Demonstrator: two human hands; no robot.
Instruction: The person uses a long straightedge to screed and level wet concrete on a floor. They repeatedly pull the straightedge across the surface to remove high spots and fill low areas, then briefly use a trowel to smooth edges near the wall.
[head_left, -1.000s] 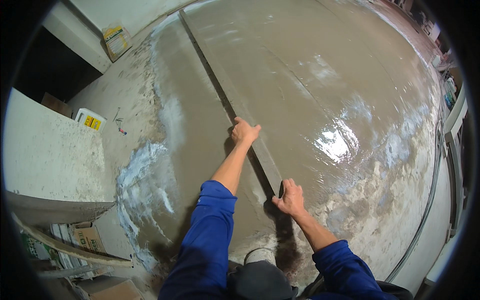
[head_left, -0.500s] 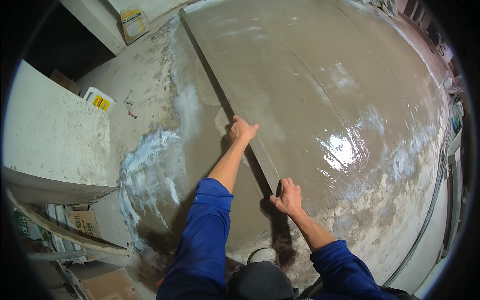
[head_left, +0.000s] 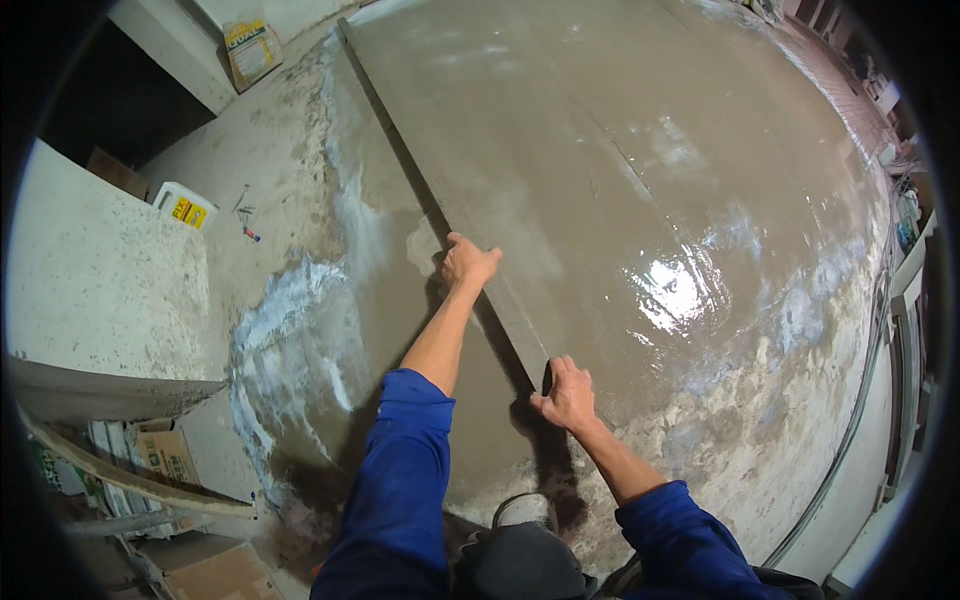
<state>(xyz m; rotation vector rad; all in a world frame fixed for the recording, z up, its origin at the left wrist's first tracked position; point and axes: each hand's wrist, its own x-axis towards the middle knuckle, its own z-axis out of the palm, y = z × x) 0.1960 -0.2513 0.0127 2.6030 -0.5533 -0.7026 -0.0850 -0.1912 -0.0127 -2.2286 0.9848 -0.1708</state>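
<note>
A long, narrow straightedge bar (head_left: 390, 125) lies diagonally across wet grey-brown screed (head_left: 620, 140), running from near my feet to the far edge. My left hand (head_left: 468, 262) is closed on it near the middle of the picture, arm stretched forward. Closer to me and lower right, my right hand (head_left: 565, 398) grips the bar's near end, thumb on its left side. Left of the bar the screed has a lighter patch (head_left: 426, 248) and a whitish, streaky edge (head_left: 285, 335).
Left are a white wall (head_left: 110, 260), a jug (head_left: 185, 205), small tools (head_left: 248, 225), a sack (head_left: 250, 55), a dark opening, cardboard (head_left: 165, 460) and planks (head_left: 130, 490). Cables (head_left: 850, 430) run along the right edge. My shoe (head_left: 525, 510) is at the bottom.
The bar and both hands have shifted a little leftward over the screed, and a lighter patch now shows left of the bar. The view has also moved slightly.
</note>
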